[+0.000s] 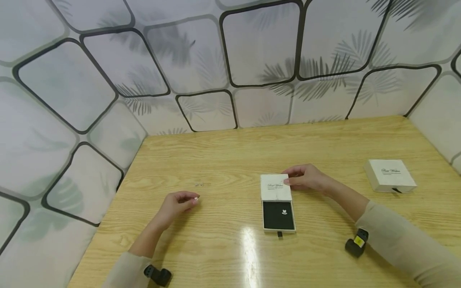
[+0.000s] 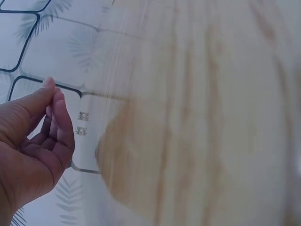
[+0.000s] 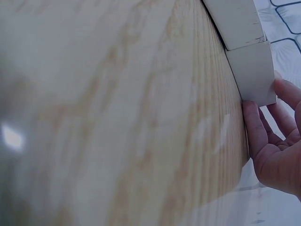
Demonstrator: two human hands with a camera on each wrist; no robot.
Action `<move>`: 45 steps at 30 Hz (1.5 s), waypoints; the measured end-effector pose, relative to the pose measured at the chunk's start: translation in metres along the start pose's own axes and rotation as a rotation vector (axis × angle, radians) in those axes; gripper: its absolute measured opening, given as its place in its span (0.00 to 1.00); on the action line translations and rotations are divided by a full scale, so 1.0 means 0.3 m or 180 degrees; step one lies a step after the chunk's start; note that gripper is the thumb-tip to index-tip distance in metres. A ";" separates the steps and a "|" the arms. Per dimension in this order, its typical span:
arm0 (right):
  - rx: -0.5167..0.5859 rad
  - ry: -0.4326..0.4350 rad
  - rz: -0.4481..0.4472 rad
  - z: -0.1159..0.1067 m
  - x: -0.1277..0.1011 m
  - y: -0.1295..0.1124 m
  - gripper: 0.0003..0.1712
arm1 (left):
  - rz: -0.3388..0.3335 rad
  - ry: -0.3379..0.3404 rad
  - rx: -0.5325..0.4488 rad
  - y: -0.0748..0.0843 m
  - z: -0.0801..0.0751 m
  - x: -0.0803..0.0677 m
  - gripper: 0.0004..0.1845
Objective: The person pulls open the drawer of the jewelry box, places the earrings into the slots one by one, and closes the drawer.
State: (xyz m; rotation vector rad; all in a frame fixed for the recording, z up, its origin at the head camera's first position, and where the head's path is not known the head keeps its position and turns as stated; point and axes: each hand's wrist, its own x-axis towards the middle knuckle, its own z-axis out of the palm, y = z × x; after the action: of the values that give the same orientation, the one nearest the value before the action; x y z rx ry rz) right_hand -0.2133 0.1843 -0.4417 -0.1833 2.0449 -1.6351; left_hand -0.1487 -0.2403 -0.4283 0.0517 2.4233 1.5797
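The drawer box [image 1: 277, 204] lies near the table edge, half open, with a small earring [image 1: 284, 212] on its dark pad. The right hand [image 1: 306, 178] grips its sleeve at 12 o'clock; hold it firm. At 9 o'clock, the left hand [image 1: 176, 204] pinches something tiny; better to lower it slowly onto the pad.
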 end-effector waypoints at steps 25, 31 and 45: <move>-0.0065 -0.0043 -0.0047 0.004 -0.004 -0.005 0.31 | 0.0226 0.0113 0.0183 0.024 0.054 0.014 0.13; -0.0094 -0.0011 -0.0032 0.007 -0.006 -0.011 0.30 | 0.0282 0.0030 0.0253 0.045 0.073 0.023 0.13; -0.0072 -0.0005 -0.0023 0.001 0.004 -0.002 0.31 | 0.0362 -0.0093 0.0402 0.085 0.104 0.059 0.13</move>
State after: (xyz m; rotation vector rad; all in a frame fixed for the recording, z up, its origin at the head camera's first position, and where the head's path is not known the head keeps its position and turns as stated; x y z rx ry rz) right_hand -0.2143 0.1834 -0.4417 -0.2001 2.0646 -1.6164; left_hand -0.1616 -0.1989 -0.4206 0.2379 2.5351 1.4574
